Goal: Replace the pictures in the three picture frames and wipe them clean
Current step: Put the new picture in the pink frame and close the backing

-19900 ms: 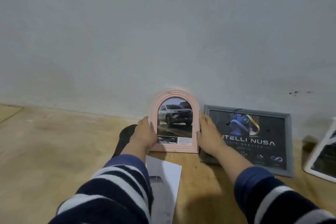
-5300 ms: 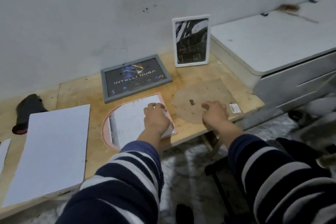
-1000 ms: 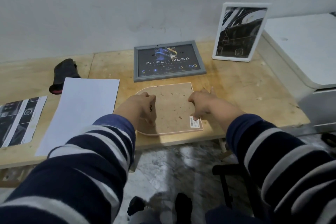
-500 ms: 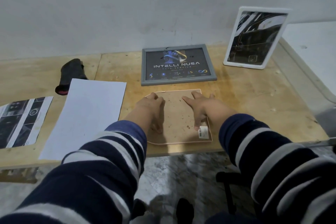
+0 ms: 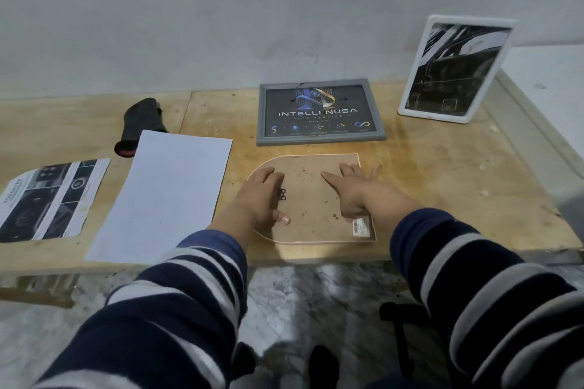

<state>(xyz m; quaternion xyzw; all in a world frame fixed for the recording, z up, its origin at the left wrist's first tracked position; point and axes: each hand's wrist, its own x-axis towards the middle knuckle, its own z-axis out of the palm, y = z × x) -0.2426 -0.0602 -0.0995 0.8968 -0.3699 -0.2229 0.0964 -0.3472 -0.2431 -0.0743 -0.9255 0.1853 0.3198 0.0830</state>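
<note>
The arched frame [image 5: 311, 199] lay face down near the front edge of the wooden worktop [image 5: 442, 186], its brown backing board turned upward and a thin pink rim showing around the edge. Its rounded end pointed left and its square end right. A small black hanger fitting [image 5: 282, 194] sat on the board, and a white barcode sticker [image 5: 361, 226] was stuck at the near right corner.

The left hand [image 5: 262, 196] rested flat on the left part of the board, fingers straight and close together, thumb stretched toward the near edge, just beside the hanger fitting. The right hand [image 5: 354, 191] lay on the right part of the board with its fingers spread and extended; the outer fingers reached the frame's far right corner. Both hands seemed to press on the backing, though how hard could not be told from this angle. Both arms wore dark sleeves with pale stripes.

Just behind the arched frame, a grey frame [image 5: 320, 112] lay nearly flat, showing a dark print with the words "INTELLI NUSA". To its right, a white frame [image 5: 455, 68] stood upright, tilted back against the wall, holding a dark picture.

Left of the arched frame lay a blank white sheet [image 5: 164, 196], touching the worktop's front edge. Farther left was a cut-out print [image 5: 50, 199] with dark car images. A dark cloth [image 5: 142, 125] with a red end lay behind the white sheet, near the wall.
</note>
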